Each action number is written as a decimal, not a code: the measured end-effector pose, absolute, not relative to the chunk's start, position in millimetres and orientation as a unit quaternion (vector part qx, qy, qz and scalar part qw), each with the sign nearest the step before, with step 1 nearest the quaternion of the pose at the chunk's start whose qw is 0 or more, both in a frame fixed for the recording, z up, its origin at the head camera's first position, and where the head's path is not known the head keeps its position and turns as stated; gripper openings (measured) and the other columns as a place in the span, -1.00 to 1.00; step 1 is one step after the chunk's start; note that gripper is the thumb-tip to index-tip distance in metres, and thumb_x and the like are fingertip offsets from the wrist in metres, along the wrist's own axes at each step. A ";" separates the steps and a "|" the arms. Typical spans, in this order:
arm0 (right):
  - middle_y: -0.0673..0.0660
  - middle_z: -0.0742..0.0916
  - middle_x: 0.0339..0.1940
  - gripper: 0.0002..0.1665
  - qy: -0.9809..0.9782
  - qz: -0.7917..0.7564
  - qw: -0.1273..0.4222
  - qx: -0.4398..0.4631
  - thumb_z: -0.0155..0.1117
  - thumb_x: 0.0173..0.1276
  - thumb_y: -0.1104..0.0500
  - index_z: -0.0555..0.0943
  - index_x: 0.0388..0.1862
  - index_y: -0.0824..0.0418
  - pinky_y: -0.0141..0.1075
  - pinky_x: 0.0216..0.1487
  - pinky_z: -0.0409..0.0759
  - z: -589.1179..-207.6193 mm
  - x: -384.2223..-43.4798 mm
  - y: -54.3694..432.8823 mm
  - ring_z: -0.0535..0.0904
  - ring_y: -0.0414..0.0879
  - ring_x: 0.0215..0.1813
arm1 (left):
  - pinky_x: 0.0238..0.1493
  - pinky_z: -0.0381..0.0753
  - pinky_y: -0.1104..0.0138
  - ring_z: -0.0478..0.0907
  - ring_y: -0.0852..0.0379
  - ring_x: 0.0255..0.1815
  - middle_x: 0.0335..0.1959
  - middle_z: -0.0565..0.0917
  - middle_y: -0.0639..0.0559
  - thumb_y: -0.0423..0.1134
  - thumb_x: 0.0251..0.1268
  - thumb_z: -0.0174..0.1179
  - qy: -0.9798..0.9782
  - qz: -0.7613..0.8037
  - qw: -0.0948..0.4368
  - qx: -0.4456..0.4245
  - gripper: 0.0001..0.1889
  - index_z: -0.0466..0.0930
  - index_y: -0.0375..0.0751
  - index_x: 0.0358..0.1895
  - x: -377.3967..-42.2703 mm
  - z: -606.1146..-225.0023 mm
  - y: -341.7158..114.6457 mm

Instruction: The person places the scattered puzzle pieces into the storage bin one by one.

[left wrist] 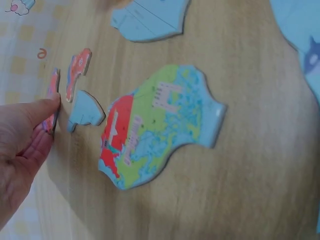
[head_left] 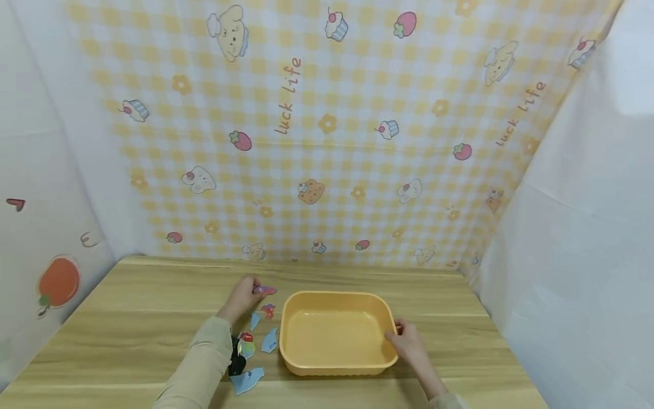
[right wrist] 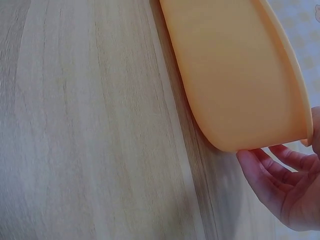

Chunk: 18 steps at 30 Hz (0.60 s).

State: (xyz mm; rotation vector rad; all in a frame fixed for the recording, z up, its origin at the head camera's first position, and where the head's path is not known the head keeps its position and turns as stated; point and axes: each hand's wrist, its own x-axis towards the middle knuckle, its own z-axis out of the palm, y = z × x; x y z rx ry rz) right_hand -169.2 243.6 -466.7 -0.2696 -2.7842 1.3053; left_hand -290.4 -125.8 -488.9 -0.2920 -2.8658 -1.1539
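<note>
My left hand (head_left: 243,299) pinches a thin pink-and-purple puzzle piece (head_left: 267,290) between thumb and fingers, at the far left of the bin. In the left wrist view the piece (left wrist: 54,82) stands edge-on to the camera, partly covered by the thumb. Close to it lie a red-orange piece (left wrist: 78,70) and a small light-blue piece (left wrist: 86,111). A red, green and blue piece (left wrist: 157,127) lies nearer the forearm. My right hand (head_left: 407,342) grips the right rim of a yellow plastic bin (head_left: 334,341), thumb over the rim and fingers (right wrist: 260,175) against the outer wall.
Two more light-blue pieces lie left of the bin, one beside its wall (head_left: 269,341) and a bigger one (head_left: 247,381) near the front. A black object (head_left: 237,360) shows beside the left sleeve. Wooden tabletop (head_left: 439,301) runs back to a yellow checked cloth (head_left: 327,159).
</note>
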 end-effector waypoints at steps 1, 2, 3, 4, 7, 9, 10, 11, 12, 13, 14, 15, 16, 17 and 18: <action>0.29 0.63 -0.41 -0.62 -0.902 0.423 0.026 -0.088 0.18 0.04 0.34 0.49 -0.16 0.56 -0.29 -0.45 0.60 -467.3 -169.3 244.0 0.56 -0.08 -0.44 | -0.31 0.53 0.21 0.48 0.00 -0.37 -0.37 0.53 -0.26 -0.44 0.06 0.22 -0.923 -0.373 0.019 -0.094 -0.79 0.46 -0.53 -0.28 -289.4 -488.5 -125.5; 0.29 0.63 -0.41 -0.62 -0.901 0.424 0.025 -0.091 0.18 0.04 0.33 0.49 -0.15 0.55 -0.29 -0.46 0.60 -467.7 -169.3 244.4 0.56 -0.09 -0.44 | -0.31 0.53 0.21 0.47 0.00 -0.37 -0.37 0.53 -0.26 -0.44 0.06 0.21 -0.923 -0.372 0.019 -0.096 -0.79 0.45 -0.53 -0.28 -288.8 -488.7 -125.3; 0.29 0.63 -0.41 -0.62 -0.899 0.427 0.024 -0.091 0.18 0.05 0.33 0.49 -0.15 0.55 -0.29 -0.47 0.60 -468.2 -169.4 244.7 0.56 -0.09 -0.45 | -0.31 0.53 0.20 0.47 0.00 -0.36 -0.37 0.52 -0.25 -0.45 0.06 0.21 -0.923 -0.371 0.019 -0.095 -0.80 0.45 -0.52 -0.28 -288.2 -488.8 -125.1; 0.29 0.63 -0.41 -0.62 -0.899 0.428 0.021 -0.092 0.17 0.05 0.33 0.49 -0.15 0.55 -0.30 -0.48 0.60 -468.3 -169.7 244.4 0.56 -0.09 -0.46 | -0.31 0.53 0.20 0.47 0.00 -0.37 -0.37 0.52 -0.25 -0.45 0.06 0.21 -0.923 -0.372 0.019 -0.093 -0.80 0.44 -0.51 -0.29 -287.1 -488.7 -125.9; 0.28 0.62 -0.42 -0.62 -0.896 0.435 0.015 -0.091 0.17 0.06 0.33 0.48 -0.14 0.55 -0.31 -0.51 0.60 -468.2 -170.8 243.3 0.55 -0.10 -0.49 | -0.30 0.53 0.21 0.48 -0.01 -0.35 -0.36 0.53 -0.24 -0.45 0.05 0.21 -0.921 -0.383 0.013 -0.078 -0.80 0.45 -0.50 -0.28 -284.7 -488.5 -126.6; 0.28 0.61 -0.43 -0.63 -0.897 0.433 0.015 -0.090 0.17 0.06 0.32 0.48 -0.16 0.55 -0.31 -0.52 0.59 -467.8 -171.1 243.2 0.55 -0.10 -0.49 | -0.29 0.55 0.23 0.49 -0.01 -0.31 -0.32 0.52 -0.23 -0.44 0.08 0.18 -0.909 -0.412 -0.012 -0.059 -0.80 0.43 -0.48 -0.24 -282.8 -487.0 -126.0; 0.28 0.61 -0.43 -0.63 -0.897 0.432 0.015 -0.091 0.17 0.06 0.32 0.48 -0.16 0.54 -0.30 -0.52 0.59 -467.5 -171.1 243.2 0.54 -0.10 -0.49 | -0.28 0.56 0.24 0.49 -0.01 -0.29 -0.28 0.52 -0.23 -0.43 0.10 0.17 -0.899 -0.434 -0.029 -0.046 -0.79 0.42 -0.45 -0.21 -281.5 -485.5 -125.4; 0.29 0.61 -0.43 -0.63 -0.897 0.432 0.016 -0.091 0.17 0.06 0.31 0.48 -0.17 0.54 -0.30 -0.52 0.58 -467.5 -171.2 243.2 0.54 -0.09 -0.48 | -0.27 0.57 0.26 0.50 -0.01 -0.27 -0.25 0.52 -0.22 -0.39 0.12 0.17 -0.889 -0.455 -0.043 -0.030 -0.78 0.42 -0.42 -0.19 -280.4 -483.7 -124.5; 0.29 0.61 -0.43 -0.64 -0.898 0.431 0.018 -0.092 0.17 0.06 0.31 0.48 -0.17 0.54 -0.30 -0.51 0.59 -467.4 -171.1 243.4 0.54 -0.09 -0.48 | -0.26 0.58 0.26 0.50 -0.02 -0.25 -0.22 0.51 -0.21 -0.35 0.15 0.17 -0.876 -0.479 -0.061 -0.015 -0.76 0.41 -0.39 -0.17 -279.1 -481.2 -123.6; 0.29 0.61 -0.43 -0.64 -0.897 0.432 0.018 -0.095 0.17 0.06 0.31 0.49 -0.17 0.54 -0.30 -0.50 0.59 -467.5 -171.1 243.6 0.54 -0.09 -0.48 | -0.25 0.58 0.27 0.51 -0.02 -0.25 -0.21 0.51 -0.21 -0.33 0.17 0.17 -0.865 -0.497 -0.072 -0.004 -0.75 0.40 -0.37 -0.14 -278.0 -478.6 -123.0; 0.29 0.61 -0.42 -0.64 -0.896 0.432 0.017 -0.098 0.17 0.06 0.31 0.49 -0.17 0.53 -0.30 -0.50 0.59 -467.7 -171.1 243.7 0.55 -0.09 -0.47 | -0.24 0.59 0.27 0.51 -0.03 -0.24 -0.19 0.50 -0.21 -0.30 0.18 0.16 -0.853 -0.515 -0.085 0.005 -0.74 0.38 -0.35 -0.13 -276.9 -475.3 -122.3; 0.28 0.61 -0.42 -0.64 -0.895 0.433 0.017 -0.101 0.17 0.06 0.31 0.49 -0.17 0.53 -0.30 -0.50 0.59 -468.2 -171.1 243.9 0.55 -0.08 -0.47 | -0.24 0.60 0.27 0.52 -0.04 -0.25 -0.18 0.50 -0.22 -0.31 0.19 0.15 -0.846 -0.526 -0.092 0.007 -0.74 0.38 -0.35 -0.12 -276.3 -471.8 -121.7; 0.28 0.62 -0.41 -0.64 -0.895 0.434 0.017 -0.105 0.17 0.05 0.31 0.50 -0.16 0.52 -0.30 -0.49 0.60 -468.5 -171.2 243.9 0.55 -0.08 -0.47 | -0.25 0.60 0.26 0.52 -0.03 -0.26 -0.20 0.51 -0.22 -0.30 0.19 0.16 -0.848 -0.522 -0.091 0.003 -0.75 0.39 -0.35 -0.13 -275.9 -468.0 -121.4; 0.28 0.62 -0.42 -0.64 -0.895 0.432 0.020 -0.106 0.18 0.05 0.31 0.50 -0.17 0.52 -0.30 -0.48 0.59 -468.8 -171.4 243.9 0.55 -0.08 -0.46 | -0.27 0.60 0.26 0.52 -0.03 -0.30 -0.24 0.53 -0.23 -0.30 0.18 0.17 -0.858 -0.507 -0.082 -0.013 -0.76 0.42 -0.38 -0.17 -276.8 -464.6 -121.0; 0.28 0.62 -0.42 -0.64 -0.896 0.430 0.023 -0.108 0.17 0.05 0.31 0.50 -0.17 0.51 -0.29 -0.47 0.59 -468.8 -171.6 244.0 0.55 -0.08 -0.45 | -0.26 0.59 0.25 0.53 -0.01 -0.30 -0.25 0.55 -0.24 -0.34 0.17 0.16 -0.868 -0.491 -0.072 -0.030 -0.78 0.44 -0.40 -0.17 -277.5 -460.8 -120.5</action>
